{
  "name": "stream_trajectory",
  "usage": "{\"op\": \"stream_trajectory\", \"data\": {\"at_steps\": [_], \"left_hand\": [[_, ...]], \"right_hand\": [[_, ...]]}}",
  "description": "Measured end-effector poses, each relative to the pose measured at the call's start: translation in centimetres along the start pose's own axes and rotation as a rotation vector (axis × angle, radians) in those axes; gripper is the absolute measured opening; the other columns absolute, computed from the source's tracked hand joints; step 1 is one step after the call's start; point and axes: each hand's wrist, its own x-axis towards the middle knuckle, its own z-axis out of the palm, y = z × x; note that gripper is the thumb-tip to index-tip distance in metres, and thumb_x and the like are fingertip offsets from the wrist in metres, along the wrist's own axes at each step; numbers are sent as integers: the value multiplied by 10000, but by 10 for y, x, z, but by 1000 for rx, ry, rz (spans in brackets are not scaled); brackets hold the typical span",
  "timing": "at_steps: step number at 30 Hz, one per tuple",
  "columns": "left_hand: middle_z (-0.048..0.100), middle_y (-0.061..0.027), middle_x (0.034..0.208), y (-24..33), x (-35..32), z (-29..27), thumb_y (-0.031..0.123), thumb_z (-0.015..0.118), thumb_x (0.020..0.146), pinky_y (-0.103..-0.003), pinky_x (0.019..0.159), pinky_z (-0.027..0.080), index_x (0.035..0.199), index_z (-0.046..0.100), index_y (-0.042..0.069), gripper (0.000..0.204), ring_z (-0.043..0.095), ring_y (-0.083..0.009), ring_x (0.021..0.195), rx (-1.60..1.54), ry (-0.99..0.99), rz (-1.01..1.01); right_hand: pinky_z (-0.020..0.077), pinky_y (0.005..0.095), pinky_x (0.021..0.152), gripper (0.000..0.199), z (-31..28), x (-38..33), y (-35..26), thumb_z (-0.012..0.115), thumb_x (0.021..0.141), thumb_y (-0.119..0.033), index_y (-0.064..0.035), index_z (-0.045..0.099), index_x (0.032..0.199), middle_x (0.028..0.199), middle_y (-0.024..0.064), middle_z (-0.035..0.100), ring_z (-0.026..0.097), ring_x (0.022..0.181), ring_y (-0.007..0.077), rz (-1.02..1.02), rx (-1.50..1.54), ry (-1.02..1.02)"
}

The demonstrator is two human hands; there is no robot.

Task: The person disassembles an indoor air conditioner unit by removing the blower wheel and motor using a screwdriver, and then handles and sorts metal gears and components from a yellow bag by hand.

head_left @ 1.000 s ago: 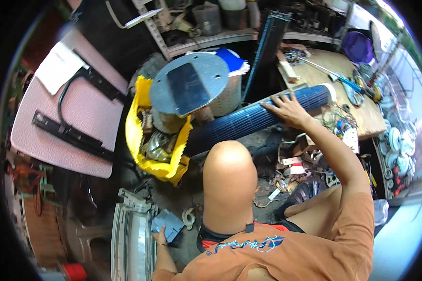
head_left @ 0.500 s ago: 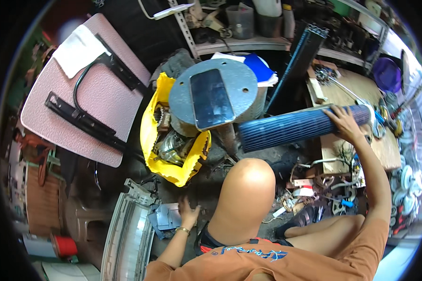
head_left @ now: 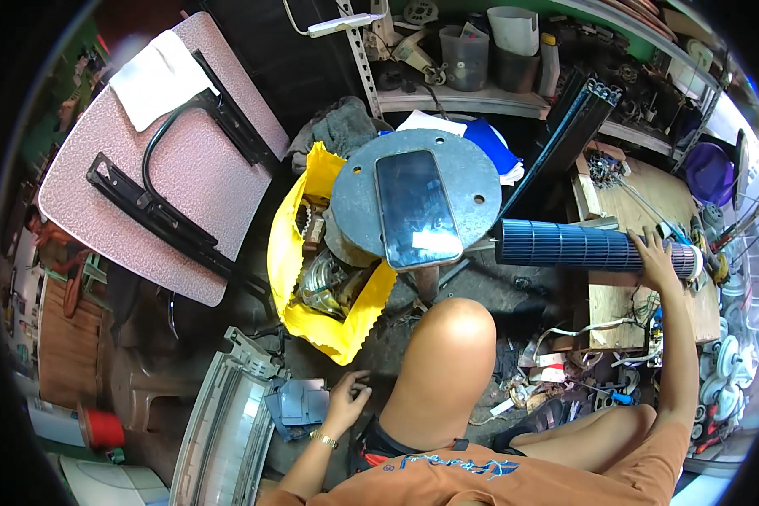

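While our right hand (head_left: 656, 263) is gripping a ribbed blue fan roller (head_left: 557, 244) from above, close to its pale end, our left hand (head_left: 346, 403) is hanging beside our raised knee (head_left: 443, 363), its fingers loosely curled and holding nothing that we are seeing. The roller is reaching leftward from the right hand, its far end jutting past a wooden table (head_left: 666, 187) that is standing beneath and beyond that hand. Around our left wrist, a gold bracelet (head_left: 323, 438) is showing. Just left of the left hand, a grey plastic piece (head_left: 304, 403) is lying, though whether the fingertips are touching it we cannot tell; farther left, a long pale housing (head_left: 228, 422) is stretching past it. Ahead of the left hand, a yellow bag (head_left: 285, 257) is gaping around metal parts (head_left: 320, 287). Between the two hands and farther ahead, a round metal stand (head_left: 354, 202) is bearing a dark phone (head_left: 413, 202). Well beyond the left hand, a pink speckled panel (head_left: 190, 198) is tilting, black bars (head_left: 160, 223) crossing it and a white sheet (head_left: 160, 78) covering its upper edge. Ahead of the right hand, a dark finned coil (head_left: 557, 139) is slanting, and a purple bowl (head_left: 708, 173) is sitting off to the right. Left of the right forearm, small parts (head_left: 535, 388) are littering the floor.
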Motion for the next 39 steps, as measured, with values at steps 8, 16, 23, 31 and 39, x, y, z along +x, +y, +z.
{"op": "stream_trajectory", "data": {"at_steps": [8, 16, 23, 31, 39], "left_hand": [[735, -132, 923, 96, 18, -16, 97, 703, 879, -335, 736, 554, 1024, 730, 34, 160, 700, -240, 795, 63, 60, 315], [652, -23, 796, 244, 57, -130, 112, 754, 757, -406, 647, 458, 1018, 703, 139, 267, 603, -256, 699, 651, 335, 1086], [567, -122, 1258, 244, 153, -190, 177, 788, 787, -469, 848, 536, 1170, 699, 174, 393, 614, -362, 1077, 1279, 419, 450], [656, -98, 997, 248, 142, -195, 306, 801, 802, -443, 686, 535, 1183, 603, 115, 471, 683, -336, 830, 850, 366, 480], [663, -205, 786, 219, 137, -227, 52, 618, 878, -554, 666, 492, 1208, 467, 112, 368, 670, -432, 773, 857, 295, 296]], "right_hand": [[522, 486, 871, 1103, -216, -13, -315, 809, 800, -446, -35, 187, 1612, 1474, 307, 448, 590, 1009, 400, -288, 830, 561], [429, 535, 872, 1313, -233, -5, -377, 713, 728, -748, 7, 117, 1621, 1368, 349, 497, 556, 1088, 419, -178, 457, 518], [463, 559, 932, 1258, -250, 7, -395, 785, 734, -537, 54, 96, 1605, 1365, 383, 495, 558, 1142, 463, -218, 443, 502], [497, 427, 967, 1126, -226, 41, -316, 750, 646, -237, -50, 191, 1605, 1106, 274, 636, 613, 1028, 379, -219, 874, 492], [507, 321, 812, 1017, -135, 208, -230, 724, 779, -218, 35, 170, 1594, 1116, 183, 634, 616, 890, 206, 21, 1293, 259]]}}
